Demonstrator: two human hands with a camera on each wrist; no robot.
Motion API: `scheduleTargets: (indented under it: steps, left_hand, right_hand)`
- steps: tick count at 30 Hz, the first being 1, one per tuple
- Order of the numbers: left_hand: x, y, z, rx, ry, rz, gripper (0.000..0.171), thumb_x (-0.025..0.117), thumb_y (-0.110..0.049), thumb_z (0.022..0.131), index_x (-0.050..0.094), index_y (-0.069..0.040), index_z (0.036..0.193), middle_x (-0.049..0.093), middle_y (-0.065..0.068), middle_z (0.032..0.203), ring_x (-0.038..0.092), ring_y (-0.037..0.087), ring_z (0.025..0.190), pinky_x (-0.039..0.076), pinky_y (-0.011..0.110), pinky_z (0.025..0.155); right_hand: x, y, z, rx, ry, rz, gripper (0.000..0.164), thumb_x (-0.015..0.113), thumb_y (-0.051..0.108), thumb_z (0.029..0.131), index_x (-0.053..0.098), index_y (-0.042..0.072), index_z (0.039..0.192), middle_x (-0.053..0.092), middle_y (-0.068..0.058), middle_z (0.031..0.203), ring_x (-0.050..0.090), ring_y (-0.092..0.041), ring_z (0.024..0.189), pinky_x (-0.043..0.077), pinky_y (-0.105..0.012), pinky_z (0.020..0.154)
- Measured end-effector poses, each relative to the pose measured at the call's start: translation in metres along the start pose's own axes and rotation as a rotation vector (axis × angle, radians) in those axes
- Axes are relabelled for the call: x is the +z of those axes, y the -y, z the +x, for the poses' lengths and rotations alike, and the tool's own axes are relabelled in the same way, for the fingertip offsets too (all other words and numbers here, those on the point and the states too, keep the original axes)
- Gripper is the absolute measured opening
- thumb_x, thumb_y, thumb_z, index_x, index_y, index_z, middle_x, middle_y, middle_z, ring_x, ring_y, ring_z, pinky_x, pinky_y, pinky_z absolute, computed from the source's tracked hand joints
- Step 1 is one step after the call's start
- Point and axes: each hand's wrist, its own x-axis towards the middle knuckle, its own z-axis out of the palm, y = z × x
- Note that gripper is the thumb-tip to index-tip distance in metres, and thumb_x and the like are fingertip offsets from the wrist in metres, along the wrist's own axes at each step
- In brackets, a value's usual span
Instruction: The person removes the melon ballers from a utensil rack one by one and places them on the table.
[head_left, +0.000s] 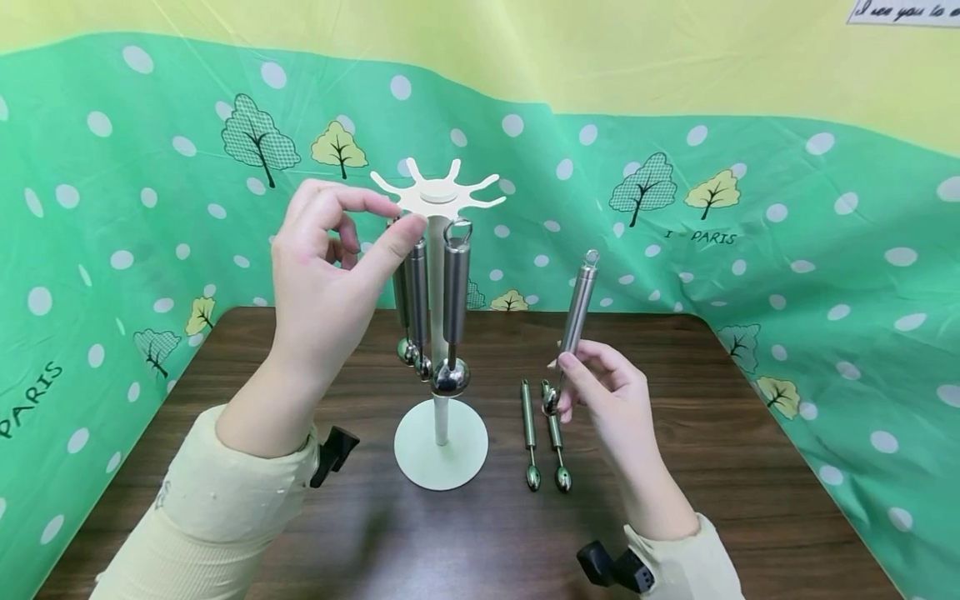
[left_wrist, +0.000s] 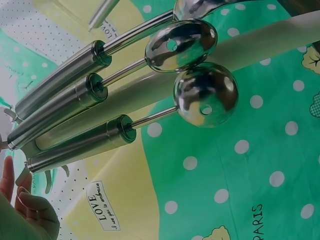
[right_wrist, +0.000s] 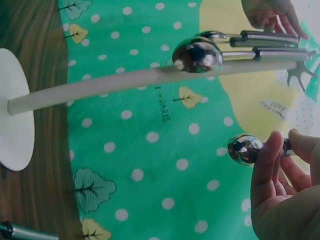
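Observation:
A white stand (head_left: 440, 446) with a ring of hooks carries several metal melon ballers, hung with their bowls down. My left hand (head_left: 322, 258) is at the hooks, its thumb and index finger pinching the top end of a hanging melon baller (head_left: 419, 292). Nearer the front hangs a melon baller (head_left: 456, 292) with a large round bowl. To the stand's right, my right hand (head_left: 607, 392) holds another melon baller (head_left: 579, 308) low on its handle, ring end up. Its bowl (right_wrist: 245, 149) shows below the fingers in the right wrist view.
Two more melon ballers, a left one (head_left: 529, 433) and a right one (head_left: 557, 437), lie on the dark wooden table (head_left: 337, 517) between the stand and my right hand. A green and yellow patterned cloth (head_left: 750, 275) hangs behind and at the sides.

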Motion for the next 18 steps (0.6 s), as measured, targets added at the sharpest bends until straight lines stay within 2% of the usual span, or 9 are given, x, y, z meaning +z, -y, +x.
scheduleTargets:
  steps: [3, 7, 12, 18]
  left_hand:
    - [0.0, 0.0, 0.0, 0.023, -0.004, 0.005, 0.022, 0.078, -0.021, 0.086, 0.071, -0.001, 0.091, 0.047, -0.021, 0.086, 0.038, 0.011, 0.067, 0.031, 0.023, 0.055]
    - [0.002, -0.001, 0.0, 0.046, -0.01, 0.007, 0.022, 0.079, -0.02, 0.085, 0.07, 0.0, 0.09, 0.046, -0.021, 0.087, 0.038, 0.011, 0.067, 0.033, 0.022, 0.056]
    - [0.002, -0.001, -0.001, 0.042, -0.01, 0.007, 0.022, 0.078, -0.02, 0.085, 0.07, 0.0, 0.089, 0.046, -0.021, 0.087, 0.038, 0.012, 0.066, 0.033, 0.022, 0.055]
    - [0.002, -0.001, -0.001, 0.04, -0.013, 0.013, 0.023, 0.079, -0.02, 0.085, 0.069, 0.0, 0.087, 0.045, -0.02, 0.086, 0.037, 0.011, 0.066, 0.033, 0.022, 0.054]
  right_hand:
    - [-0.006, -0.005, -0.002, 0.003, -0.008, 0.002, 0.021, 0.06, -0.002, 0.095, 0.071, 0.016, 0.097, 0.071, 0.003, 0.081, 0.055, -0.009, 0.046, 0.049, -0.022, 0.041]
    - [-0.014, -0.011, -0.005, 0.021, -0.027, -0.005, 0.018, 0.061, -0.001, 0.095, 0.07, 0.014, 0.097, 0.071, 0.002, 0.08, 0.055, -0.009, 0.045, 0.049, -0.022, 0.041]
    - [-0.021, -0.017, -0.009, 0.06, -0.053, -0.021, 0.013, 0.062, 0.0, 0.095, 0.069, 0.011, 0.096, 0.07, 0.004, 0.078, 0.055, -0.008, 0.045, 0.049, -0.022, 0.042]
    - [-0.029, -0.023, -0.014, 0.067, -0.063, -0.025, 0.014, 0.062, -0.001, 0.095, 0.07, 0.011, 0.096, 0.069, 0.004, 0.077, 0.055, -0.009, 0.045, 0.049, -0.022, 0.041]
